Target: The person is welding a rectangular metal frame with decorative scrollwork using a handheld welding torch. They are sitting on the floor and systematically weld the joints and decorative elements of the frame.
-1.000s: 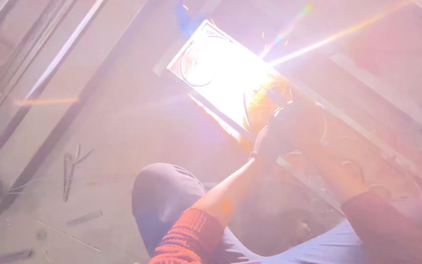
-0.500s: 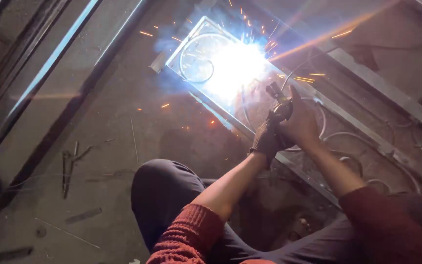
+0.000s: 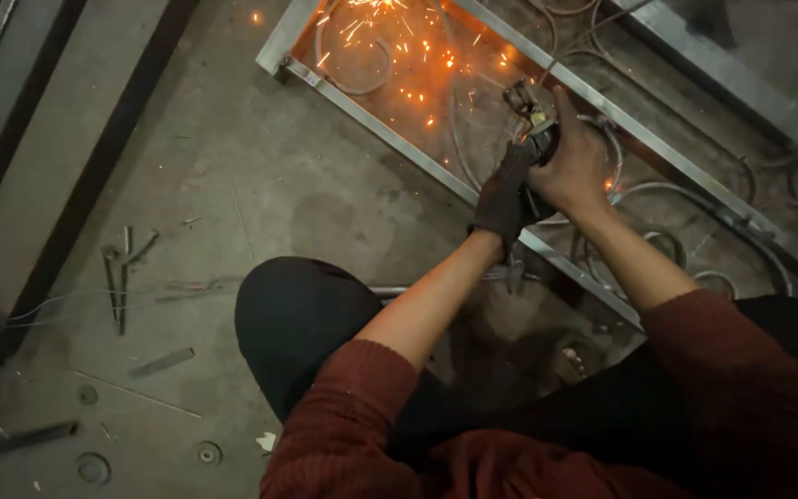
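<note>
I crouch over a rectangular steel frame (image 3: 371, 129) lying on the concrete floor, with curled metal scrolls (image 3: 695, 199) inside it. My left hand (image 3: 502, 199), in a dark glove, and my bare right hand (image 3: 579, 162) are both closed around a welding electrode holder (image 3: 528, 115) above the frame's near rail. Orange sparks (image 3: 390, 37) are scattered over the frame's far left corner. A cable (image 3: 584, 42) runs off from the holder toward the top of the view.
Short metal offcuts (image 3: 122, 268) and a flat strip (image 3: 163, 362) lie on the floor at left. Long dark steel bars (image 3: 94, 176) run diagonally along the left side. Another steel frame (image 3: 722, 74) lies at the top right. My bent knee (image 3: 297, 314) is just below the hands.
The blinding white arc glare over the frame has died down to scattered orange sparks. Both hands stay on the holder at about the same spot on the frame.
</note>
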